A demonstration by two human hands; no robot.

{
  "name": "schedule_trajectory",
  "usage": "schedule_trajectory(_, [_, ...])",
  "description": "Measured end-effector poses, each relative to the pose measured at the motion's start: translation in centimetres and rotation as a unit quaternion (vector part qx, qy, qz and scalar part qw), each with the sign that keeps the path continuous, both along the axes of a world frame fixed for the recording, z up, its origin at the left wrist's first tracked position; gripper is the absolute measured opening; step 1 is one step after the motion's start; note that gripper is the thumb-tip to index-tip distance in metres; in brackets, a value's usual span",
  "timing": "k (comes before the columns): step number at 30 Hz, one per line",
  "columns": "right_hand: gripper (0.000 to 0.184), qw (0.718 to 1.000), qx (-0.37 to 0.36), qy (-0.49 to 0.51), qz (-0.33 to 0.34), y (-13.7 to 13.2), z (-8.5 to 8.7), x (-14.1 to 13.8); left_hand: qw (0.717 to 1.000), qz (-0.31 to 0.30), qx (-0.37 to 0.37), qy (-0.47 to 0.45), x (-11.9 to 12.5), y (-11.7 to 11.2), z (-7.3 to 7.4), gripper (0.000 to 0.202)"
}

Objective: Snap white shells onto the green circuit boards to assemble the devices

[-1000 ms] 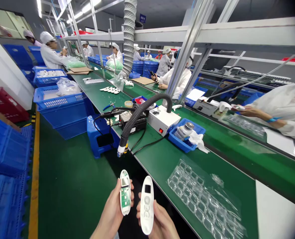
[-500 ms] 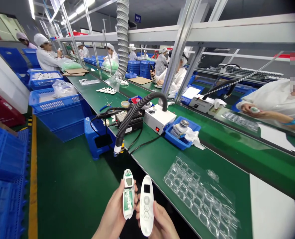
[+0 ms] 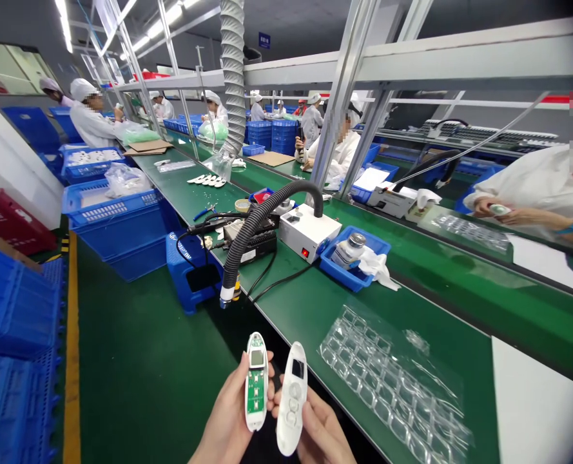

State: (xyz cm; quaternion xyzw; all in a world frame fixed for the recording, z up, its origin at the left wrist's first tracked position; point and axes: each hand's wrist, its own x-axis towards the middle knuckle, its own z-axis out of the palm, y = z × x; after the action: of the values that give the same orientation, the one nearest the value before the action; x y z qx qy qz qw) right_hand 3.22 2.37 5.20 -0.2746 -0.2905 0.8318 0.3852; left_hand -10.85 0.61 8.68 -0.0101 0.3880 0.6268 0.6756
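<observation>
My left hand (image 3: 228,422) grips a white oval shell half with a green circuit board and a small screen (image 3: 256,380) facing up. My right hand (image 3: 322,435) holds a white oval front cover (image 3: 291,406) with a dark window and round button holes. The two pieces stand side by side, nearly touching, at the bottom middle of the view, just off the near edge of the green bench (image 3: 315,303). Fingers of both hands wrap round their pieces.
A clear blister tray (image 3: 392,380) lies on the bench to the right. Further along stand a black flexible hose (image 3: 252,232), a white box (image 3: 308,232) and a blue bin (image 3: 356,258). Blue crates (image 3: 116,212) stack at the left. Other people work along the line.
Both pieces have shifted slightly right and drawn closer together; the cover is tilted a little more. The view has drifted.
</observation>
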Motion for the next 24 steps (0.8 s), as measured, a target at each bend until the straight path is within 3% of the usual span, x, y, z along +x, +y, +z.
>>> schedule_trajectory(7, [0.055,0.989,0.081,-0.094,-0.084,0.2,0.3,0.1,0.993,0.010,-0.037,0.112,1.7,0.2,0.1,0.035])
schedule_trajectory(12, [0.053,0.974,0.111,-0.139,-0.142,-0.1,0.1,0.0,0.973,-0.046,0.056,0.220,4.1,0.8,0.5,0.037])
schedule_trajectory(16, [0.057,0.967,0.119,-0.149,-0.167,-0.2,-0.8,1.0,0.962,-0.057,0.069,0.258,5.7,1.3,0.9,0.039])
schedule_trajectory(24, [0.055,0.945,0.164,-0.185,-0.215,-0.5,-2.4,3.4,0.951,-0.088,0.078,0.287,8.2,1.4,-0.8,0.045])
